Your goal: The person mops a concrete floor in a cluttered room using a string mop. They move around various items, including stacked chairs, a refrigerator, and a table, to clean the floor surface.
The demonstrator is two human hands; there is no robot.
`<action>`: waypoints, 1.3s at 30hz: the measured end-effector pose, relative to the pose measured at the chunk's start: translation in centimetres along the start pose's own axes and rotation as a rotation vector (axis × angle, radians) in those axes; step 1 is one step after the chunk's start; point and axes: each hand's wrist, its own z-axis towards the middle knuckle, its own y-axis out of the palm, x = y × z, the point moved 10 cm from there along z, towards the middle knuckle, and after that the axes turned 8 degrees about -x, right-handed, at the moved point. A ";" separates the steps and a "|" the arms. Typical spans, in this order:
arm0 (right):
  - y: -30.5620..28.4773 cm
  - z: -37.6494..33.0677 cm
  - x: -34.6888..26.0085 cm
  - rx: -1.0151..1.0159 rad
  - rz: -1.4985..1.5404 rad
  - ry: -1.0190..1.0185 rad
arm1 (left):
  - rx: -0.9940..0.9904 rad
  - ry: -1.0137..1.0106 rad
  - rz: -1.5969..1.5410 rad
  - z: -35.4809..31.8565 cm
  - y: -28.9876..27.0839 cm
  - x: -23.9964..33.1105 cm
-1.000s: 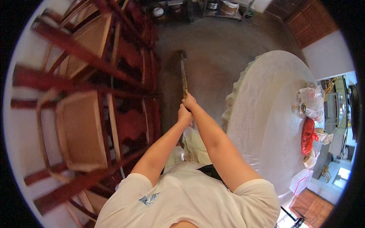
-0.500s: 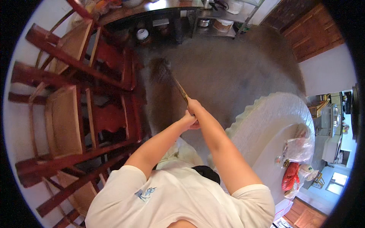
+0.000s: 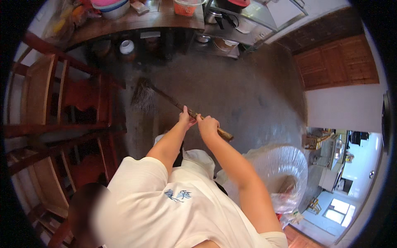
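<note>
A broom (image 3: 167, 97) with a long wooden stick handle slants across the middle of the view. Its bristle head (image 3: 143, 97) is spread against the dark floor at the left. My left hand (image 3: 187, 119) is closed round the handle, its thumb pointing up along the stick. Just to the right, nearer the handle's top end, my right hand (image 3: 208, 125) grips the same stick. The butt of the handle sticks out past my right hand.
Red wooden chairs (image 3: 89, 97) line the left side. Beyond the broom stand a wooden table (image 3: 136, 25) with a white pot (image 3: 127, 47) beneath it and a metal shelf (image 3: 231, 33). A plastic-covered round table (image 3: 285, 165) stands close at my right.
My body and view have turned. The broom handle now lies flatter across me, with my hands farther apart along it, and more of its butt end shows. The bristles have fanned out into clearer view.
</note>
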 end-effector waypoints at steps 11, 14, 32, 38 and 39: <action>-1.8 13.4 8.3 -0.258 0.114 -0.270 | 0.414 0.106 0.022 9.2 7.0 5.3; -4.3 14.7 9.9 -0.075 0.120 -0.299 | 0.454 0.206 0.025 10.4 8.6 7.0; -5.7 25.4 27.0 0.076 -0.084 -0.317 | 0.652 0.204 -0.445 23.3 21.4 5.2; -1.4 29.5 36.8 0.158 -0.201 -0.515 | 0.879 0.005 0.072 31.6 26.2 -0.2; -1.1 30.1 39.0 0.129 -0.158 -0.504 | 0.925 -0.021 0.130 32.4 27.1 -1.4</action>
